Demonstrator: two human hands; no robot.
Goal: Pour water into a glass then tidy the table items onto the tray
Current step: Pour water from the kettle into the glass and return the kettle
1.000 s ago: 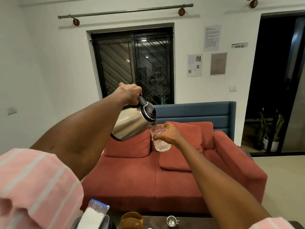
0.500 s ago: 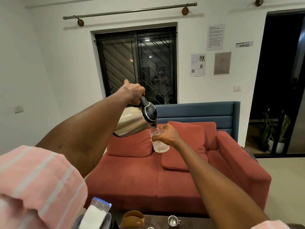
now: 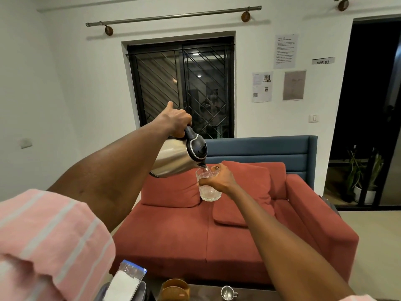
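Note:
My left hand (image 3: 176, 122) grips the black handle of a steel kettle (image 3: 173, 158), which is tilted with its spout over the rim of a clear glass (image 3: 209, 191). A thin stream of water runs from the spout into the glass. My right hand (image 3: 219, 180) holds the glass by its upper half, at chest height in front of me. The glass holds water in its lower part. At the bottom edge lies a grey tray (image 3: 141, 290) with a plastic packet (image 3: 127, 279) leaning in it; most of the tray is cut off.
A brown woven holder (image 3: 174, 288) and a small steel cup (image 3: 226, 292) stand on the dark table (image 3: 204, 293) at the bottom edge. Behind it is a red sofa (image 3: 217, 235) with cushions. A dark doorway with potted plants (image 3: 364, 177) opens at the right.
The kettle has tipped further and its spout now reaches over the glass rim, with water flowing. Both hands have stayed in about the same place; my view has shifted slightly.

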